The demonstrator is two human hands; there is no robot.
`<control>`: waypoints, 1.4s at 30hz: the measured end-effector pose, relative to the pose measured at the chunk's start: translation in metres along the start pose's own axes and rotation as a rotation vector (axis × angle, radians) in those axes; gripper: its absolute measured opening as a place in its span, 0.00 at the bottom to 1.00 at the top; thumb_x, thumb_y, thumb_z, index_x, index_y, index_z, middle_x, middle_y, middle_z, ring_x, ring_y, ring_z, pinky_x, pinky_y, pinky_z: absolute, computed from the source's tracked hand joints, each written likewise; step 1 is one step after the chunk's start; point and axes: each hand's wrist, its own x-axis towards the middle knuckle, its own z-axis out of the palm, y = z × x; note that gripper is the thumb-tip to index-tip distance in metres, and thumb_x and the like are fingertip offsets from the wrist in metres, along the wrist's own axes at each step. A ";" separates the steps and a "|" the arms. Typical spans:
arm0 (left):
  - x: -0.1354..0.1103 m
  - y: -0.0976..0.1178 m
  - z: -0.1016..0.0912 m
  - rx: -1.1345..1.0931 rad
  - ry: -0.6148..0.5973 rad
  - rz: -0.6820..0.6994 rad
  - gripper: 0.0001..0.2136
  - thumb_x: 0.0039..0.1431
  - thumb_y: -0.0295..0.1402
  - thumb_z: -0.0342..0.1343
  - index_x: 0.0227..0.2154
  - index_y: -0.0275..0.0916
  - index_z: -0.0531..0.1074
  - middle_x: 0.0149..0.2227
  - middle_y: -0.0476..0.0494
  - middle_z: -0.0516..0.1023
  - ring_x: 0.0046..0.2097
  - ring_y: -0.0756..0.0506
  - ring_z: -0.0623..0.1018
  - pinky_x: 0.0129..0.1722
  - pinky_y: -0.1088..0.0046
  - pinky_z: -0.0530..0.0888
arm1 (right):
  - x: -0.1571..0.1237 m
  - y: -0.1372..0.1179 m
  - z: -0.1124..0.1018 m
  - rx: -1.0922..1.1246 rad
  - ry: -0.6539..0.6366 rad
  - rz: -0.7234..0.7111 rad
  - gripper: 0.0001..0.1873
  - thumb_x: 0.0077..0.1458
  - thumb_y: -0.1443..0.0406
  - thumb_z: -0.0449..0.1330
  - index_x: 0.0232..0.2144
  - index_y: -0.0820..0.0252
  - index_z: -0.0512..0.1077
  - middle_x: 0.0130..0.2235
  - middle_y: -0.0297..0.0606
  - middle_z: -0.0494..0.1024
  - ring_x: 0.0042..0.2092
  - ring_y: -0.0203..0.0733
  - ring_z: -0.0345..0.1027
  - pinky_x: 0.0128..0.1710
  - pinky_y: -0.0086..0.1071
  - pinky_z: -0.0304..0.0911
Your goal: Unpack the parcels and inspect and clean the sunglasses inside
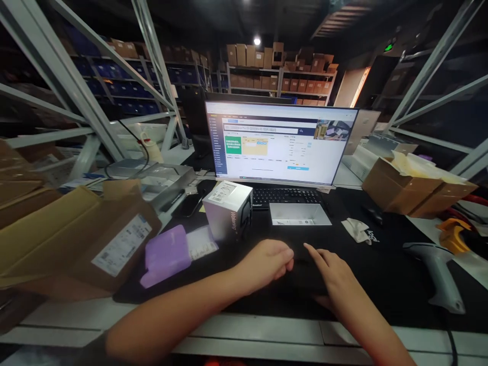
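Bare forearms [171, 315] come nearest. The left hand [265, 264] is curled in, whether around something I cannot tell; the right hand [335, 274], just beside it, is loosely spread. Ahead, on the mat [274, 302], stands the box [223, 216], with the tray [297, 212] to its right. Left lies the pouch [168, 251]; right, the scanner [434, 269]; behind, the keyboard [293, 195] and monitor [282, 175].

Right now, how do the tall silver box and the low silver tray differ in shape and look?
The tall silver box stands higher than the low silver tray. The box carries a label on its top, whereas the tray shows its open inside. Both are silvery and sit on the black mat.
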 end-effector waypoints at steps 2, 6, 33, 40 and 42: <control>-0.009 -0.006 -0.011 -0.059 0.023 -0.004 0.18 0.60 0.49 0.48 0.25 0.39 0.65 0.14 0.59 0.57 0.18 0.54 0.53 0.20 0.76 0.50 | -0.001 0.008 -0.003 0.024 -0.011 -0.029 0.54 0.34 0.77 0.68 0.65 0.53 0.58 0.53 0.44 0.73 0.48 0.53 0.72 0.48 0.45 0.72; -0.031 -0.023 -0.023 -0.188 0.045 -0.048 0.19 0.57 0.52 0.53 0.25 0.39 0.65 0.13 0.60 0.56 0.17 0.55 0.51 0.20 0.76 0.47 | 0.006 0.010 0.002 -0.056 -0.020 -0.099 0.53 0.33 0.75 0.69 0.63 0.50 0.61 0.51 0.42 0.74 0.44 0.52 0.73 0.43 0.43 0.73; -0.050 -0.122 -0.002 0.316 0.465 0.489 0.27 0.55 0.57 0.59 0.43 0.35 0.78 0.40 0.34 0.76 0.36 0.42 0.75 0.33 0.68 0.73 | 0.021 -0.075 0.031 0.107 0.426 -0.393 0.17 0.64 0.70 0.55 0.52 0.60 0.75 0.55 0.47 0.78 0.56 0.53 0.73 0.54 0.54 0.72; -0.035 -0.123 0.014 0.358 0.512 0.674 0.25 0.65 0.55 0.50 0.42 0.39 0.81 0.39 0.35 0.79 0.41 0.41 0.78 0.40 0.64 0.75 | 0.018 -0.074 0.039 0.153 0.435 -0.552 0.21 0.66 0.68 0.55 0.59 0.56 0.69 0.64 0.50 0.67 0.63 0.55 0.63 0.64 0.65 0.51; -0.032 -0.122 0.017 0.371 0.538 0.737 0.27 0.65 0.57 0.47 0.37 0.39 0.81 0.34 0.37 0.79 0.36 0.43 0.78 0.36 0.67 0.73 | 0.021 -0.078 0.040 0.126 0.445 -0.620 0.19 0.66 0.65 0.55 0.58 0.52 0.70 0.66 0.46 0.64 0.66 0.57 0.59 0.64 0.68 0.45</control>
